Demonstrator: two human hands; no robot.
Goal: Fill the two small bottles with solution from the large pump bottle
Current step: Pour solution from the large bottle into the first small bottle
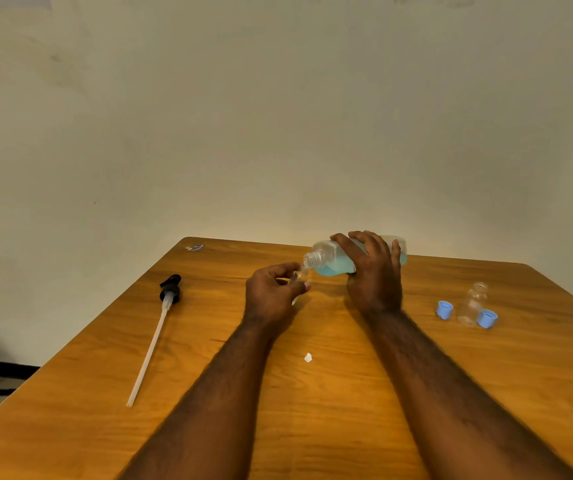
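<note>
First fill underway: right hand (375, 275) gripping the tipped large bottle (328, 263), its open neck hovering just above the small bottle (299, 276) the left hand (271, 294) is pinching (second small bottle (474, 304) standing well right of the right fingers), next likely needing gentle further tilt.

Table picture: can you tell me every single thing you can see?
big bottle: 1, clear with blue liquid, tipped sideways, uncapped, mid-table
small bottles: 2, clear, one held at the big bottle's mouth, one standing at right
caps: 2, blue, beside the standing bottle
pump: 1, black with white tube, lying at left
scraps: 2, white, one mid-table, one far corner
table: 1, brown, under everything
wall: 1, beige, behind
left hand: 1, pinches a small bottle
right hand: 1, grips the big bottle
</note>
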